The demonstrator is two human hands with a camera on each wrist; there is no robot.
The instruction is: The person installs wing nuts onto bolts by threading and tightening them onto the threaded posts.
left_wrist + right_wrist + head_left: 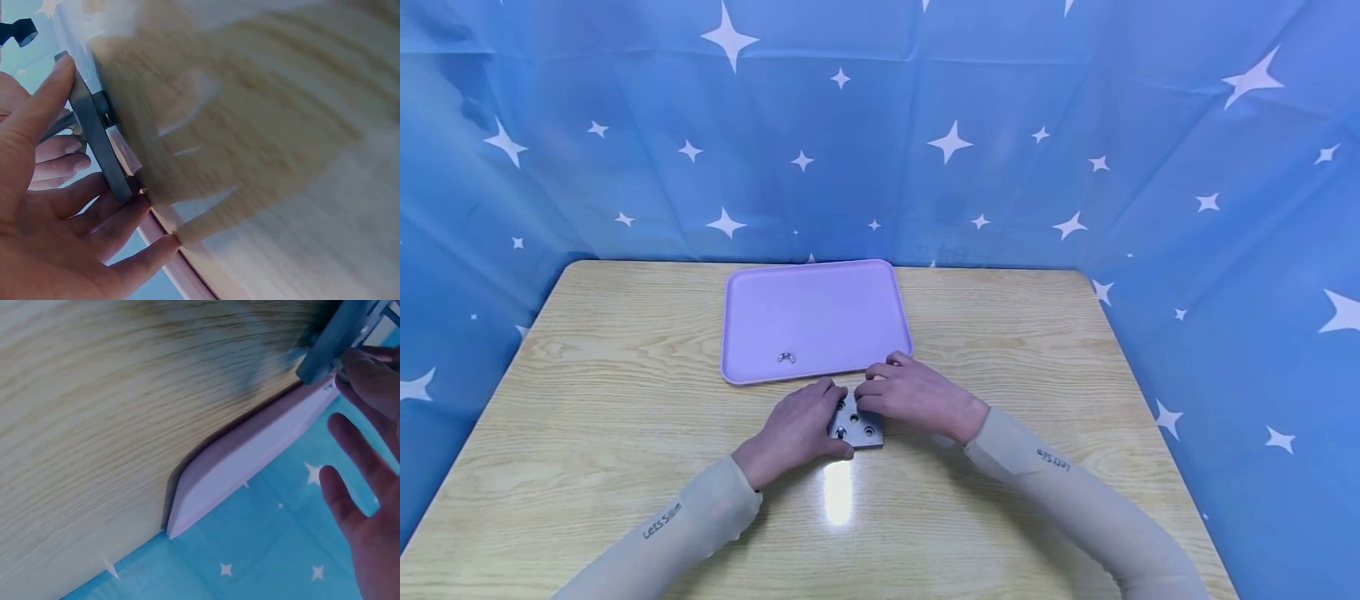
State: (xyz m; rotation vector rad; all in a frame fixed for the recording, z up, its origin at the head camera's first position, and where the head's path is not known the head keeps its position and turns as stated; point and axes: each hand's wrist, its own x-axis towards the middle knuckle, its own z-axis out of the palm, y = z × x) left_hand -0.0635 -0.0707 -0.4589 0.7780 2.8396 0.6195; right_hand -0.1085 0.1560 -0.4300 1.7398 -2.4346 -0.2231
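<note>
A grey metal plate (867, 437) with several holes is held just in front of the tray. My left hand (797, 429) grips it by its left side; in the left wrist view the thumb lies on one edge of the plate (97, 134) and fingers on the opposite one. A threaded bolt (59, 127) passes through it, its dark head (102, 106) on the table side. My right hand (917, 400) is at the plate's far right, thumb and index finger pinching a small silvery wing nut (338, 364) against it, mostly hidden by the fingers. Its other fingers are spread.
A purple tray (816, 312) lies behind the hands, a loose wing nut (786, 357) near its front edge. The wood-grain table (625, 400) reaches back to a blue star-patterned curtain (880, 125). A dark bolt-like end (25, 32) shows in the left wrist view's top corner.
</note>
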